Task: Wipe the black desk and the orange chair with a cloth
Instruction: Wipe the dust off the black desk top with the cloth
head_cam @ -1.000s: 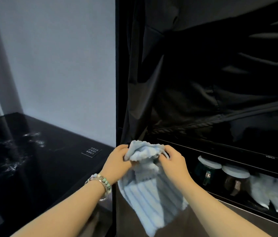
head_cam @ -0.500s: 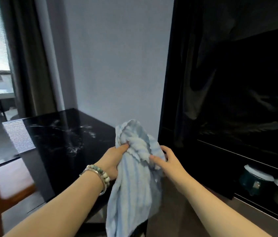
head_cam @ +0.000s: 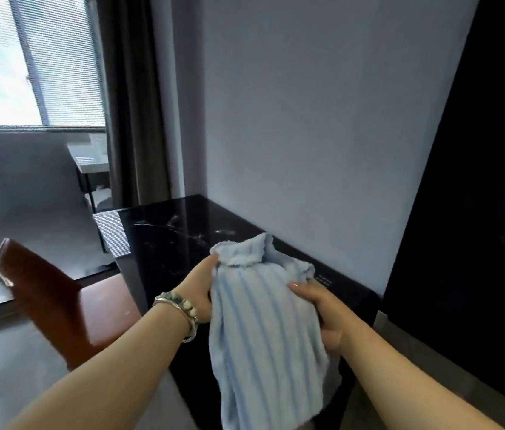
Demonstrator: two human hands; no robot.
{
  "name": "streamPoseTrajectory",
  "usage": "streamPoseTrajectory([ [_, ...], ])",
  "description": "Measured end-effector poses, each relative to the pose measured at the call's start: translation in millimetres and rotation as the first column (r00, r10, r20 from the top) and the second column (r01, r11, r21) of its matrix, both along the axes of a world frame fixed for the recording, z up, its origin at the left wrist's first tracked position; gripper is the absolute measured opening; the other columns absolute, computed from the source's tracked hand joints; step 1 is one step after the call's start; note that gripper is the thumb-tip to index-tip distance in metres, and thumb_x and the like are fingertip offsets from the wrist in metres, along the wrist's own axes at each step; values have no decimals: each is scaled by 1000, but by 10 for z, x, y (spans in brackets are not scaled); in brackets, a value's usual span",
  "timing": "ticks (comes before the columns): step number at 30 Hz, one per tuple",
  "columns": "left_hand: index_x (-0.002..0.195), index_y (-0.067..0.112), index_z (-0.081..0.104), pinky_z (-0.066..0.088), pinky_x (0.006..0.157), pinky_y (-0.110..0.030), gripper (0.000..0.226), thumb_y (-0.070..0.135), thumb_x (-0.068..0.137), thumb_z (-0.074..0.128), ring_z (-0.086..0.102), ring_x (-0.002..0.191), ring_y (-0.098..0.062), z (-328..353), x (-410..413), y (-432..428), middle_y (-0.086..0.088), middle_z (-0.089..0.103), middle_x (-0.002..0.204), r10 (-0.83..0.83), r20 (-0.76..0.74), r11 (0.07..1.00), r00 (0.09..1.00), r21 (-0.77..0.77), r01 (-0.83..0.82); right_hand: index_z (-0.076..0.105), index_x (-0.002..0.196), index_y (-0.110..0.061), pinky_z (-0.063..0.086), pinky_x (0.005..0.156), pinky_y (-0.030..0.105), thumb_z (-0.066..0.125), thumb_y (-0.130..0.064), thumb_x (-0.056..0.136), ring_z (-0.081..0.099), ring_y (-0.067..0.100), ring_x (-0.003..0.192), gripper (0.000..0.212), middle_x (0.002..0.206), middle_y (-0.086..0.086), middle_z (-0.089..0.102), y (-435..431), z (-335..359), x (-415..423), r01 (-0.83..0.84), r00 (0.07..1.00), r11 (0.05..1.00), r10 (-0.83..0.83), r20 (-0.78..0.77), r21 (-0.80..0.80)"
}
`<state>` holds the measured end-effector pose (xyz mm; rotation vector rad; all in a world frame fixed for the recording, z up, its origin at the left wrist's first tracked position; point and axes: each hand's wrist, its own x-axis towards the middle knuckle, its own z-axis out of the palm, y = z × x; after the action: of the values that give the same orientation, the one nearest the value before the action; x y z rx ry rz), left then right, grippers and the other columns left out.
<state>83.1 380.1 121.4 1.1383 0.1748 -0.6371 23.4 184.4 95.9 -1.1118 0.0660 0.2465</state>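
A light blue ribbed cloth (head_cam: 263,330) hangs in front of me, gripped at its top by both hands. My left hand (head_cam: 198,290), with a bead bracelet at the wrist, holds its left edge. My right hand (head_cam: 322,308) grips its right side. Behind and below the cloth lies the black marble-patterned desk (head_cam: 167,243), set against the wall. The orange-brown chair (head_cam: 59,299) stands at the desk's left, its seat partly under the desk edge.
A tall black cabinet (head_cam: 477,212) rises at the right of the desk. A pale wall (head_cam: 307,119) backs the desk. A window with blinds (head_cam: 28,57) and a dark curtain (head_cam: 133,103) are at the far left, with a small white table (head_cam: 90,162) below.
My view has swung left from the black cabinet to the desk, chair and window. Both hands keep hold of the cloth, which now hangs over the desk's near end.
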Motion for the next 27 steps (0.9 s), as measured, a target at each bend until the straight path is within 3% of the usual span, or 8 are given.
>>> streamPoseTrajectory([
  [5,112,9,65,51,81,-42,85,79,79,28,65,97,-29,-302,253,549,-11,71,103,-151,-20,967,988,202,152,53,130,-28,53,79,39,63,-22,87,63,27,102,45,122,6,62,430,85,578,151,988,980,-145,-57,130],
  [7,126,12,52,53,71,-37,58,55,87,50,67,87,-24,-270,360,659,-7,69,102,-103,46,987,994,125,96,41,141,-29,51,83,37,62,-27,86,59,24,109,59,130,0,55,560,77,694,85,995,983,-75,-69,160],
  [9,143,23,30,53,71,-36,70,19,84,68,65,87,-22,-281,506,731,-4,59,112,55,211,985,976,148,-88,32,143,-34,51,75,35,54,-18,92,60,23,106,58,130,2,49,654,38,764,125,990,992,-125,-63,-11],
  [12,130,18,50,54,80,-35,63,1,75,73,63,92,-21,-296,707,884,-9,59,115,14,443,943,896,292,-160,37,141,-31,50,67,32,59,-8,89,60,21,96,60,136,6,41,781,-22,868,238,967,939,-252,-25,-246],
  [15,116,20,59,53,85,-32,48,8,73,76,62,94,-18,-375,860,1025,-6,62,112,-170,550,836,817,520,-176,50,130,-28,43,85,28,71,-10,82,49,17,110,56,136,6,40,841,-76,886,308,944,787,-323,68,-534],
  [22,107,31,57,33,99,-30,33,45,78,67,34,111,-16,-490,1007,995,8,35,107,-728,476,283,493,864,-416,67,92,-36,43,85,26,67,-50,79,51,15,112,19,123,-2,57,774,-109,933,205,978,222,-85,191,-953],
  [25,96,29,58,30,102,-30,26,38,76,72,29,111,-8,-505,1084,865,12,32,117,-713,571,492,406,821,-289,49,126,-45,19,112,43,68,-62,71,16,20,141,60,154,-8,19,753,-148,1037,107,988,22,111,109,-994],
  [27,86,34,52,43,85,-27,22,28,77,71,48,89,-2,-474,1144,748,10,53,97,-674,623,616,397,770,-163,29,142,-43,17,114,45,74,-62,64,12,16,144,92,157,-9,14,741,-216,1164,82,970,38,228,88,-996],
])
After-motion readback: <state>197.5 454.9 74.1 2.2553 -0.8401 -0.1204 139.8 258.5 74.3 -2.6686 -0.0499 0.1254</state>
